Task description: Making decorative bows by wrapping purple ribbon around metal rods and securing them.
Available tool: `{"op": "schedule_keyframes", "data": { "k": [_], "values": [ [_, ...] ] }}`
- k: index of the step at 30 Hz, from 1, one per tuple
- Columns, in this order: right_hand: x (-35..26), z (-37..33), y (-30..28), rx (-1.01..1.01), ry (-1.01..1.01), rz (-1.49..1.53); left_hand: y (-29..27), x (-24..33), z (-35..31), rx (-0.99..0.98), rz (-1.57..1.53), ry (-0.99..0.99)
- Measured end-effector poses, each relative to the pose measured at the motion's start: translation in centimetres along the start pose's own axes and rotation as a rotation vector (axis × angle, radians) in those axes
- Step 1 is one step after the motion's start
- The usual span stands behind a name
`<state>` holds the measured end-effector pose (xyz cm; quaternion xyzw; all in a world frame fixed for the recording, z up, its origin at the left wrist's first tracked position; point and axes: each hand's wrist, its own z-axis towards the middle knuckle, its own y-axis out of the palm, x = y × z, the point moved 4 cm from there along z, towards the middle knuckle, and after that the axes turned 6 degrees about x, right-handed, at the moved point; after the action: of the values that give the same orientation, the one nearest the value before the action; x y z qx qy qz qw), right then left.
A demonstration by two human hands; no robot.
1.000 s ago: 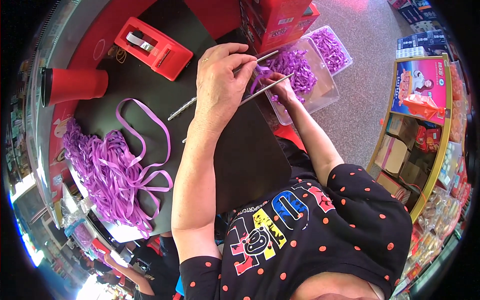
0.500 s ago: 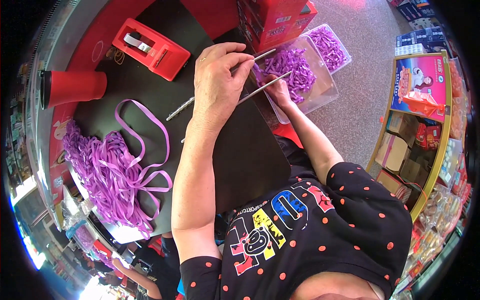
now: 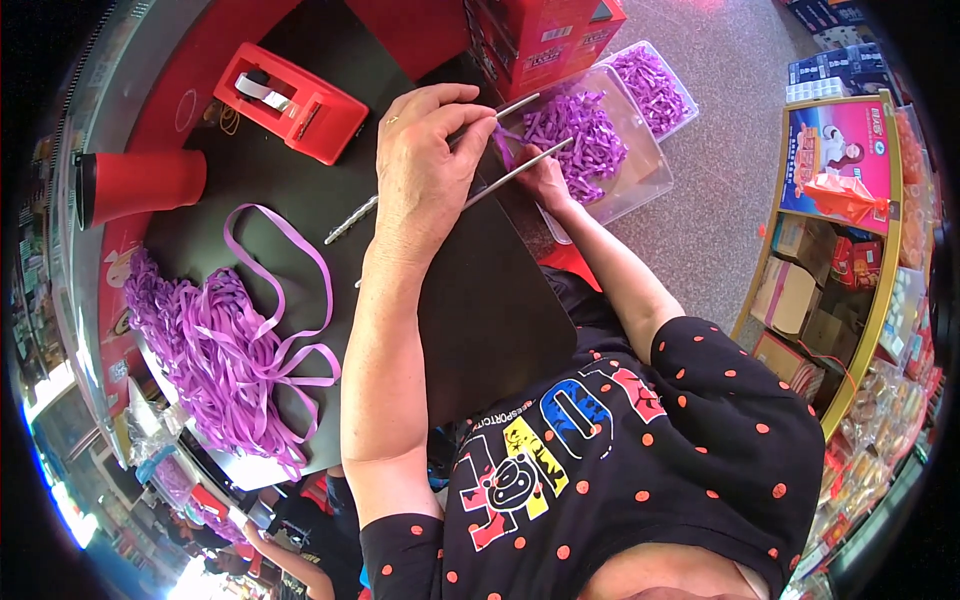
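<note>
Print first: red carton (image 3: 515,50) has a white barcode sticker and dark lettering; poster (image 3: 840,125) on the gold-framed shelf (image 3: 885,270) is blue and pink with characters; black shirt (image 3: 640,475) carries big coloured letters. Mostly too small to read.

Surface: dark desk (image 3: 480,320). Tangled purple ribbon heap (image 3: 225,360) at its lower-left corner, red tape dispenser (image 3: 325,125) near the upper end, red cup (image 3: 150,185) by the left edge. Speckled grey floor (image 3: 710,220). Clear bin (image 3: 648,180) of short purple pieces past the right edge.

Two metal rods (image 3: 519,173), roughly parallel, run lower left to upper right, tips over the bin. Purple ribbon strip (image 3: 504,152) at their tip end, long axis steep, between both hands.

Left hand (image 3: 425,175): thumb and forefinger pinched on the strip, no gap at the tips. Right hand (image 3: 547,182): beside the strip's lower end, fingertips partly hidden, can't tell the grip.
</note>
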<state>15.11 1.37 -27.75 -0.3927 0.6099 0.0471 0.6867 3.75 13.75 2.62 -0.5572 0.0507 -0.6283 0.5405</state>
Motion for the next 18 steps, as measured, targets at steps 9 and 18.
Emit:
{"op": "schedule_keyframes", "data": {
  "k": [9,18],
  "values": [
    [0.3,-3.4,-2.3,-0.202,-0.328,-0.026,0.0,0.0,-0.1,0.006,0.005,0.010],
    [1.7,-7.9,-5.7,-0.172,-0.538,-0.056,0.2,0.1,0.1,0.047,-0.060,0.056]
  ]
}}
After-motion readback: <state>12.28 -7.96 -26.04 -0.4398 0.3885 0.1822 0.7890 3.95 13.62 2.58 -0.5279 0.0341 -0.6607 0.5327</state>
